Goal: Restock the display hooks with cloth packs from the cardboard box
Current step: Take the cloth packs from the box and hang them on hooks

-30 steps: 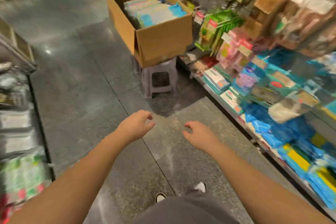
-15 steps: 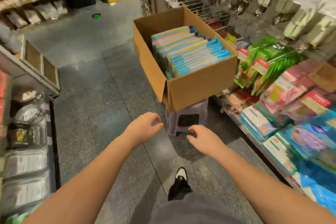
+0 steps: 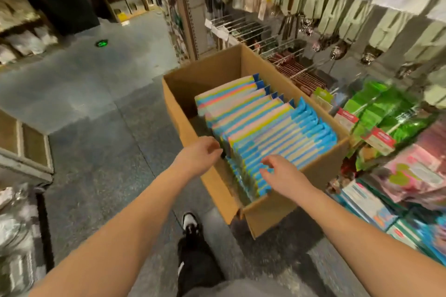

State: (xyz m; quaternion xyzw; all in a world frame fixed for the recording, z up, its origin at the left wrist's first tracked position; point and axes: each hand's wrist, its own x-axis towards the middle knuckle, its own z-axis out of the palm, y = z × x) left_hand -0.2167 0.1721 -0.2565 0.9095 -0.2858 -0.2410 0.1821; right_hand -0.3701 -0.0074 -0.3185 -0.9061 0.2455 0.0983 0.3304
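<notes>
An open cardboard box [image 3: 284, 210] stands in the aisle, filled with a row of upright cloth packs [image 3: 268, 125] striped in blue, yellow and pink. My left hand [image 3: 199, 155] hovers at the box's left wall, fingers loosely curled and holding nothing. My right hand [image 3: 281, 176] is over the nearest packs with its fingers spread, just above or touching their top edges. Bare metal display hooks [image 3: 243, 26] stick out from the rack behind the box.
Hanging goods [image 3: 350, 12] and green packs [image 3: 391, 113] fill the rack on the right. Boxed items [image 3: 369, 205] line the low shelf. Shelving [image 3: 24, 147] stands on the left. My foot in a black-and-white shoe [image 3: 190, 224] is on the grey floor [image 3: 96, 103].
I have walked up to the box; it now fills the centre of view. Both hands moved forward from over the floor to the box's near end.
</notes>
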